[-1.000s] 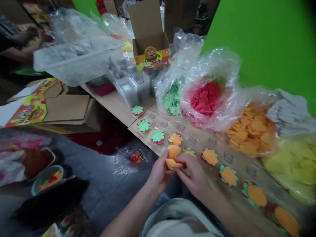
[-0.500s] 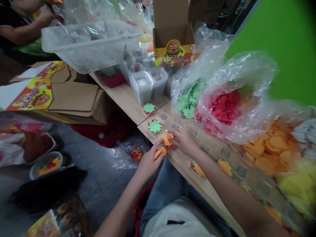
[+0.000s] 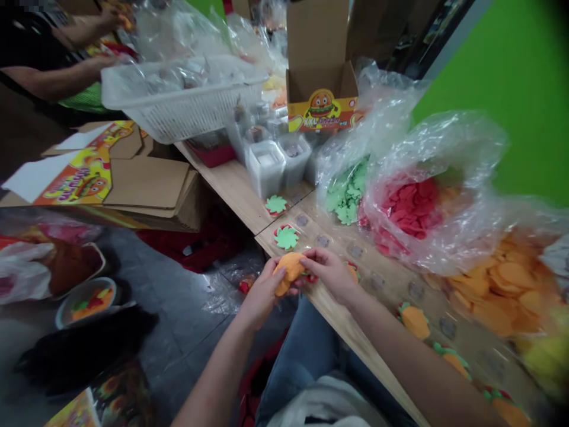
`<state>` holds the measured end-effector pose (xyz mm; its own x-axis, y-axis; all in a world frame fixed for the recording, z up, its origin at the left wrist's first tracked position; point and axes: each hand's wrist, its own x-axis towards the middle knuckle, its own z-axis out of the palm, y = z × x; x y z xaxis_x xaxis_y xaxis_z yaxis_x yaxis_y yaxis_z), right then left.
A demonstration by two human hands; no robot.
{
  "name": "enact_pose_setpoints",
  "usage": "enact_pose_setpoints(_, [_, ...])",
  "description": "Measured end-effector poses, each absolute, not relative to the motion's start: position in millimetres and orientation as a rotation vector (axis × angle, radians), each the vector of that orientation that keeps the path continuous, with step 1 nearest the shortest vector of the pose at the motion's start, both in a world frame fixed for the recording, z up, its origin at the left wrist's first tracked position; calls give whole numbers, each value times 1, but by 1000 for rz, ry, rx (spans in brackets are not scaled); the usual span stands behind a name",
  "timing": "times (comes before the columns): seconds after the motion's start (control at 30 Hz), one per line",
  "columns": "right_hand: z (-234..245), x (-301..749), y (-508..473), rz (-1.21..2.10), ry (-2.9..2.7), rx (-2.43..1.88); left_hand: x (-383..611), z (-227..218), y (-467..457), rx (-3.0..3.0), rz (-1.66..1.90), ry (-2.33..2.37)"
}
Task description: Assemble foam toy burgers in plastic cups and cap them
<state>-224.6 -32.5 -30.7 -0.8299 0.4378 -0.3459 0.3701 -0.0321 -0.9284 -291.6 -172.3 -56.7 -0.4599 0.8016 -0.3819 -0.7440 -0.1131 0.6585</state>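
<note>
Head view: an orange foam disc (image 3: 290,272) is now clamped between the left hand (image 3: 261,295) and right hand (image 3: 331,274), raised just above a clear plastic tray (image 3: 377,281).

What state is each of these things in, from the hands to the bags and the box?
Left hand: gripping the orange disc.
Right hand: curled against the disc's right edge.
Orange disc: lifted off the board, held between both hands.
Green leafy piece: lying flat on the board, with red showing beneath.
Clear bag of red pieces: open, full.
Burger-printed cardboard box: open, flaps up.
</note>
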Motion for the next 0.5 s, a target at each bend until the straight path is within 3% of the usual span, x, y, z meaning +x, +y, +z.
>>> enact_pose_setpoints(0.23, [-22, -262, -27, 2160, -2318, -650, -318, -40, -181, 63, 1817, 815])
enact_pose_setpoints(0.4, [-23, -253, -37, 1156, -2708, -164, -324, -39, -189, 55, 1794, 976])
enact_pose_setpoints(0.5, [-27, -245, -38, 975, -2803, 72, -324, -39, -194, 128, 1718, 1003])
